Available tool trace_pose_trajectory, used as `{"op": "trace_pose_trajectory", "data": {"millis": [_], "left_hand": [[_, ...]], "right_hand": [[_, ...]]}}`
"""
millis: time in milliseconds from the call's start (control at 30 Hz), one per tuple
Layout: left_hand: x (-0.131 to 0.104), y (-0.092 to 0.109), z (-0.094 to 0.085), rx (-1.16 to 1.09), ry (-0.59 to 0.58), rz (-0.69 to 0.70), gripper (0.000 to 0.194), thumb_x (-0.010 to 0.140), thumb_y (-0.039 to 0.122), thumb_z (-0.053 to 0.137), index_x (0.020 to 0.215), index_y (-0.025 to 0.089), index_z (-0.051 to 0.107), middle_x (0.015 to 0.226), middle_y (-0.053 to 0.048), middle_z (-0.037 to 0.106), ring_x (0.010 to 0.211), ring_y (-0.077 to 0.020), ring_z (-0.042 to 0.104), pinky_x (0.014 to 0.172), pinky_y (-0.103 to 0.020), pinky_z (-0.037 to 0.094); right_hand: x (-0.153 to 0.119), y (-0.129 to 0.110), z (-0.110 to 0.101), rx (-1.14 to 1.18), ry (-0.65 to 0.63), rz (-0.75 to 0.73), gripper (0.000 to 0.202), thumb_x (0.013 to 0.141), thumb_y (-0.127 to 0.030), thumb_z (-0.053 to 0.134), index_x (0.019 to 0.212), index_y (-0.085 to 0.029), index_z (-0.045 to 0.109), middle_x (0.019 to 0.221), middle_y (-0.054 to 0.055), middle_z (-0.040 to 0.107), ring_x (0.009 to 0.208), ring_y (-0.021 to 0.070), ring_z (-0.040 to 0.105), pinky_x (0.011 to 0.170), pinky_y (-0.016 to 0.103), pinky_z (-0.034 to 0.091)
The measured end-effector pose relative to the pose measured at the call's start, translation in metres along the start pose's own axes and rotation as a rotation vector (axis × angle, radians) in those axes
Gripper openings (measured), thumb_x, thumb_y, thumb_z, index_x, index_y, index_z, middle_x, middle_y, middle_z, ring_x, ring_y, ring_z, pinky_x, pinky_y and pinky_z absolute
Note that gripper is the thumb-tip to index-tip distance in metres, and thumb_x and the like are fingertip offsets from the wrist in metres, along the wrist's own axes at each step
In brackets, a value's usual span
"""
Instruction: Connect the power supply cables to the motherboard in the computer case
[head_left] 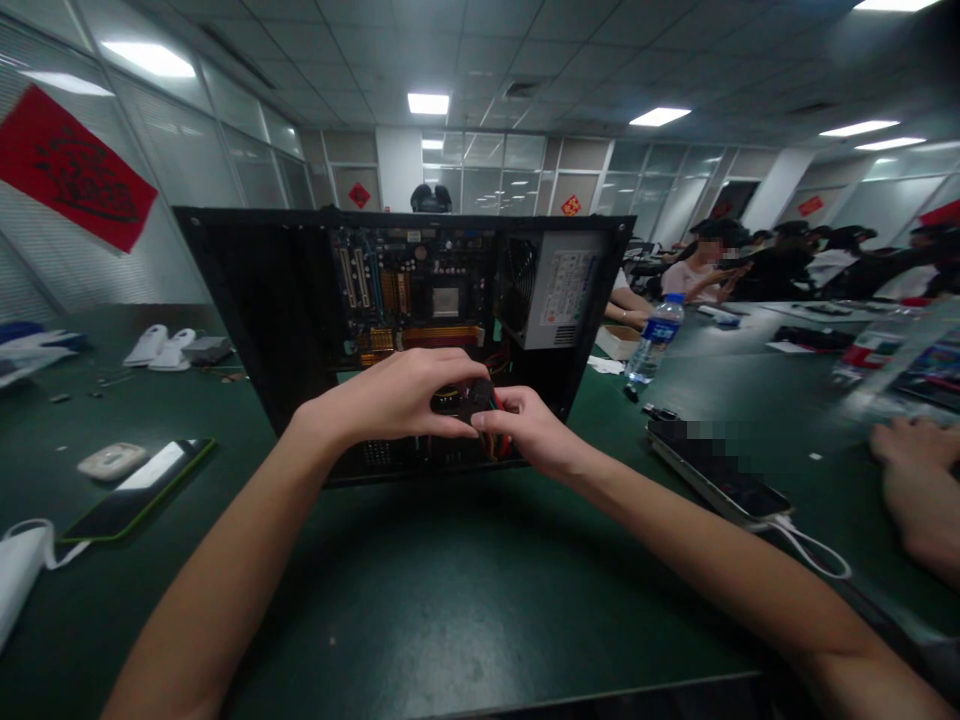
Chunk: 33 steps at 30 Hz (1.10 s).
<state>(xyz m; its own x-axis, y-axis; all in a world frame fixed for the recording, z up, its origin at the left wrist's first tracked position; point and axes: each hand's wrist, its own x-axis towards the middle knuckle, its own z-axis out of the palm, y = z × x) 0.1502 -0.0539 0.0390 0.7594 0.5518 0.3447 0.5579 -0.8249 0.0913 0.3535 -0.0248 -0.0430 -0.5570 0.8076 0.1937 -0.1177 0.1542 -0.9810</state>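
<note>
An open black computer case [247, 300] lies on a dark green table [465, 590], showing its motherboard [420, 290] and a grey power supply [559, 290]. Both my hands meet at the case's lower front edge. My left hand [390, 395] and my right hand [529, 425] together pinch a black connector [480, 395] with red and dark wires trailing from it. My fingers hide most of the connector.
A phone [139, 490] and a small white device [112, 460] lie at left. Another phone with a white cable [720, 480] lies at right, beside another person's hand [919, 470]. A water bottle [654, 340] stands behind the case. Several people sit at the far right.
</note>
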Motion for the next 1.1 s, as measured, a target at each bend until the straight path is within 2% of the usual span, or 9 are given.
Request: {"op": "trace_pose_trajectory", "data": {"millis": [633,833,1000,1100], "left_hand": [[0.003,-0.002,0.003,-0.043,-0.023,0.002,0.049,0.087,0.046,0.074,0.126,0.018,0.064,0.117,-0.010,0.069,0.106,-0.0239,0.067,0.089,-0.031,0.051],[0.002,-0.001,0.002,-0.041,-0.008,0.002,0.047,0.087,0.043,0.075,0.125,0.019,0.065,0.116,-0.010,0.070,0.105,-0.0236,0.068,0.088,-0.031,0.051],[0.002,-0.003,0.002,-0.007,-0.002,0.000,0.048,0.087,0.044,0.075,0.126,0.018,0.064,0.117,-0.011,0.070,0.106,-0.0243,0.068,0.089,-0.033,0.052],[0.002,-0.003,0.001,0.000,-0.002,-0.007,0.049,0.086,0.043,0.076,0.127,0.018,0.064,0.117,-0.011,0.070,0.106,-0.0242,0.068,0.090,-0.034,0.052]], "right_hand": [[0.002,-0.005,-0.005,-0.051,-0.034,0.048,0.027,0.060,-0.036,0.077,0.070,-0.014,0.064,0.065,-0.001,0.059,0.060,0.0113,0.052,0.060,0.025,0.039],[0.004,0.002,-0.007,0.012,-0.062,0.035,0.028,0.063,-0.037,0.080,0.075,-0.014,0.068,0.069,-0.001,0.063,0.062,0.0116,0.055,0.063,0.025,0.042],[0.005,-0.004,-0.010,0.124,-0.092,0.065,0.022,0.065,-0.032,0.074,0.077,-0.015,0.070,0.071,0.000,0.066,0.067,0.0144,0.060,0.068,0.027,0.046],[0.005,-0.005,-0.012,0.109,-0.109,0.061,0.021,0.066,-0.031,0.072,0.079,-0.015,0.070,0.073,0.001,0.066,0.071,0.0152,0.061,0.068,0.026,0.046]]}}
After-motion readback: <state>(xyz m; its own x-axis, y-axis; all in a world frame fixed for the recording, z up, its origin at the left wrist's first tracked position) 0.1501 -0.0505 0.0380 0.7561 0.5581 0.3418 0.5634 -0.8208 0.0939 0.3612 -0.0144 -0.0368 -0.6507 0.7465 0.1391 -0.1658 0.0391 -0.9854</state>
